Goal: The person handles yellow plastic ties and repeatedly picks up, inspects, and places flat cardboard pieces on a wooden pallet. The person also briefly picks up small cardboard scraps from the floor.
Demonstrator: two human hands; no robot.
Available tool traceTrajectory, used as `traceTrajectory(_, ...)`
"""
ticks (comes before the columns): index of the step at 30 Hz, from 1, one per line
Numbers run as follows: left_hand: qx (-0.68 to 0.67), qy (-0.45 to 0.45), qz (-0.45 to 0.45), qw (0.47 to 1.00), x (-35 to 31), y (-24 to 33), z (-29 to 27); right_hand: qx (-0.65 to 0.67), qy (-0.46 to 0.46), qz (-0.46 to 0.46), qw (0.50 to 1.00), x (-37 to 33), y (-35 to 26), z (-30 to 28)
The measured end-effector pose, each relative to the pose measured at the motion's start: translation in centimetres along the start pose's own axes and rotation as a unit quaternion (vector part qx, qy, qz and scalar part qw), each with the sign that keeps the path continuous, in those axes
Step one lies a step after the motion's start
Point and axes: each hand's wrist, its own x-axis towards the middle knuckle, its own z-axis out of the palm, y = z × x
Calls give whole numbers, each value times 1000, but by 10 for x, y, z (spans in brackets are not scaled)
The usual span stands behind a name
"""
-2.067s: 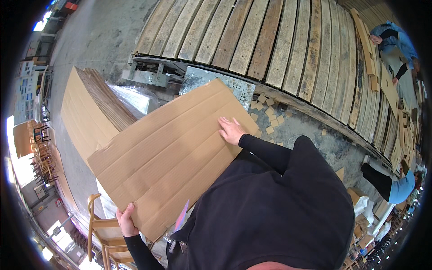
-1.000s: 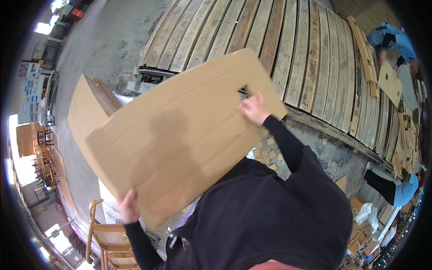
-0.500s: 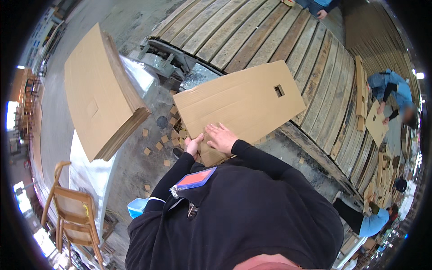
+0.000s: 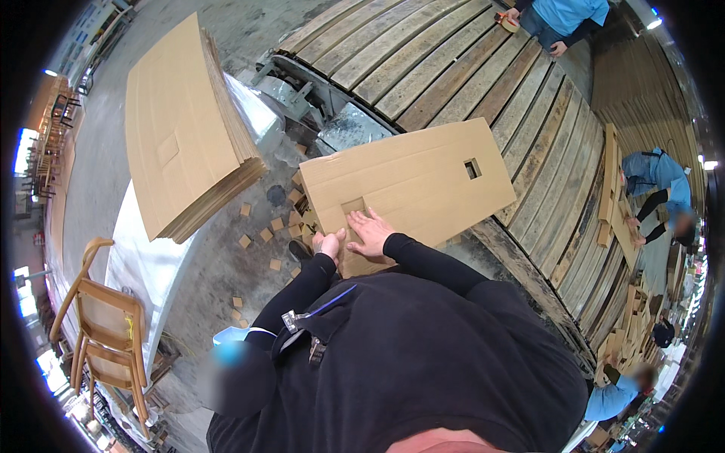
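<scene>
Before your torso, a brown rectangular cardboard sheet with a square hole overlaps the weathered slatted wooden surface in view. Your left hand curls closed on its near-left edge; your right hand lies open, flat on it. Leftward is a brown cardboard stack.

A tan rectangular cardboard sheet, square-holed near its right end, slants across the slatted platform's edge.
</scene>
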Motion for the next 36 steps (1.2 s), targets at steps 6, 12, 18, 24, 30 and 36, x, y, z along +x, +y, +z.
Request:
traceTrajectory(6, -64, -43, -9, 997, -16, 14, -6, 3, -129, 39, 991, 14, -10, -19)
traceTrajectory(12, -139, -119, -3, 983, 1, 33, -19, 70, 107, 54, 990, 10, -15, -15)
traceTrajectory(18, -120, -253, 76, 957, 10, 90, -28, 400, 543, 456, 581, -81, 29, 21)
traceTrajectory(24, -87, -327, 167, 926, -8, 145, -7, 883, 398, 216, 127, -95, 40, 23)
traceTrajectory(30, -198, -410, 162, 875, -23, 156, 87, 771, 555, 89, 300, -131, 150, -40)
traceTrajectory(36, 62, -503, -8, 862, -59, 203, 212, 397, 669, 421, 466, -175, 307, -149)
